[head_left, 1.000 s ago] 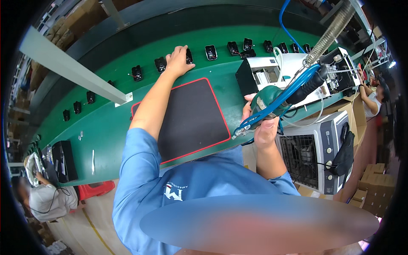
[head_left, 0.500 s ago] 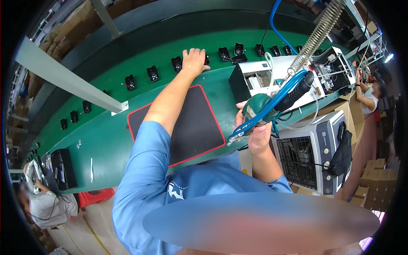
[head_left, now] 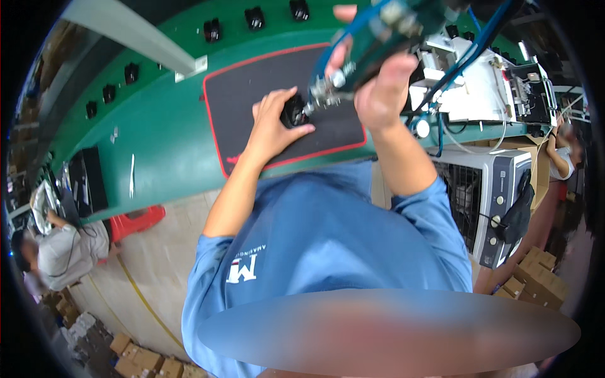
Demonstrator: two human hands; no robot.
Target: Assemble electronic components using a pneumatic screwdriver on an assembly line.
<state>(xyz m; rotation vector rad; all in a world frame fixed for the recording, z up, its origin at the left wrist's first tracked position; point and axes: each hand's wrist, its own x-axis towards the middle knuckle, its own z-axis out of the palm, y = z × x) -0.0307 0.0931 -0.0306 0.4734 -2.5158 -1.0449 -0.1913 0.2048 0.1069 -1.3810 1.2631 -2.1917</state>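
Observation:
My left hand is curled around a small black plastic part, keeping it down on a dark mat with a red border. In my right hand is a green and black power screwdriver with blue tubing along it. It is held tilted, its metal nose pointing down and left. The tip meets the part, or comes very close; I cannot tell whether they touch. The screwdriver's upper end is blurred and partly cut off by the top edge.
Several black parts stand in a row along the green bench's far side. A white post rises at its left. Right of the mat is a white machine, with a grey air cooler below. A person sits at the far left.
My left hand has come back from the row of parts to the mat with a black part. My right hand has raised the screwdriver and brought its tip to that part.

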